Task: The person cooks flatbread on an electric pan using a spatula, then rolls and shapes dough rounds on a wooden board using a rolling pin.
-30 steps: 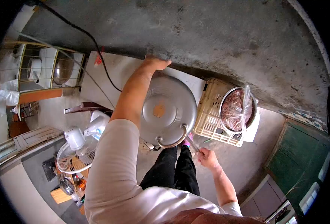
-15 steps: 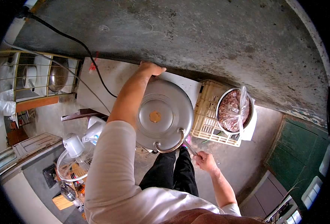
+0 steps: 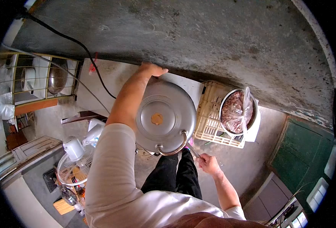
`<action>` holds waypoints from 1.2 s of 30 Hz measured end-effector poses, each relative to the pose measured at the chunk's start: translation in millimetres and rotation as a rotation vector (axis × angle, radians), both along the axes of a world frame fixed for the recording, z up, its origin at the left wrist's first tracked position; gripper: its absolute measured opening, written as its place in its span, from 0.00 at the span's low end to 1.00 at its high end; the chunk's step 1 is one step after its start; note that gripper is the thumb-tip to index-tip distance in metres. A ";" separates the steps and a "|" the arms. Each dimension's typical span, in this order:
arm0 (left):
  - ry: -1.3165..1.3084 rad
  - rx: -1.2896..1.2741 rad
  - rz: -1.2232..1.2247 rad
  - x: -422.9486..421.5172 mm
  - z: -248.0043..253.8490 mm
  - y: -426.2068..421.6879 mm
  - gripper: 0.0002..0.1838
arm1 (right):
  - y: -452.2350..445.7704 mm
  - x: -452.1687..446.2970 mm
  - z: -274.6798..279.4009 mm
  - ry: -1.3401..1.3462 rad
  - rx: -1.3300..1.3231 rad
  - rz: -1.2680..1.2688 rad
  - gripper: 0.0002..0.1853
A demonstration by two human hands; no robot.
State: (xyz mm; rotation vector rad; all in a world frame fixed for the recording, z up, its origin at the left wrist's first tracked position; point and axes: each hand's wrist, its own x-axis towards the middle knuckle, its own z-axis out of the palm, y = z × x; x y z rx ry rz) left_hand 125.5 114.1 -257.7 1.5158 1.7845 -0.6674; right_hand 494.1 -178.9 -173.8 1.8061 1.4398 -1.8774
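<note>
Little has moved since the earlier frames: the pan, the crate and the bowl lie a bit further left in the view, all together, which looks like a turn of the head. Both hands keep their places about the pan.

Judging by the pose, the step in hand is steadying the pan with one hand while the other works a tool at its near edge. From here, the next move calls for a firm left hold and a careful right wrist, so that the pan does not tip or slide.

The left hand reaches across to the pan's far edge, close to the wall. Its thumb points right; the other fingers are mostly hidden, so I cannot tell whether they grip the edge or only rest there. The right hand has its fingers curled closed around the tool, which runs up towards the pan's handle. Whether its far end touches the pan is unclear.

Part of the pan overlaps the white table; what bears its near side is hidden. The crate stands just to its right, with the bowl at the crate's right side.
</note>
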 end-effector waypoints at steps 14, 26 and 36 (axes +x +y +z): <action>0.062 -0.080 -0.091 10.7 18.8 1.3 0.39 | 3.2 -1.5 2.7 0.007 0.014 0.038 0.12; -0.170 0.070 -0.020 5.1 35.9 -7.1 0.37 | 0.8 -0.5 0.0 -0.012 0.013 0.019 0.12; -0.408 0.499 -0.137 104.6 157.7 -257.0 0.16 | 3.8 -4.1 6.9 0.018 -0.058 -0.095 0.13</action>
